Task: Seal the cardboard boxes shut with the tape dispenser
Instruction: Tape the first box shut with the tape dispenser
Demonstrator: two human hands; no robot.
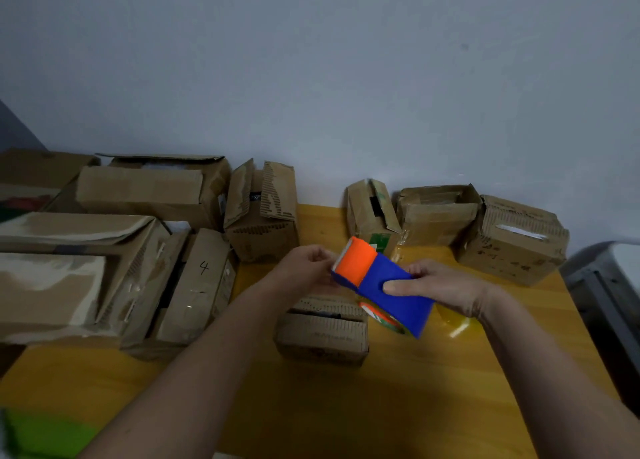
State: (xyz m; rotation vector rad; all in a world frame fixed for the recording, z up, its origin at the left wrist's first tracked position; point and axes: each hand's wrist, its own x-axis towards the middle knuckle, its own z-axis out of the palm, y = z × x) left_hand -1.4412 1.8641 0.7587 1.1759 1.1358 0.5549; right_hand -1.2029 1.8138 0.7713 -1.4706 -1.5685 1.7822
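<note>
In the middle of the frame, the right hand (440, 292) grips the blue tape dispenser (384, 285); the left hand (306, 268) pinches its orange end, above a small box (322, 334) on the counter (311, 406).

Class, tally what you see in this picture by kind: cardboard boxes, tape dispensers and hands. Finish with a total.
Cardboard boxes: 9
Tape dispenser: 1
Hands, left hand and right hand: 2
Total: 12
</note>
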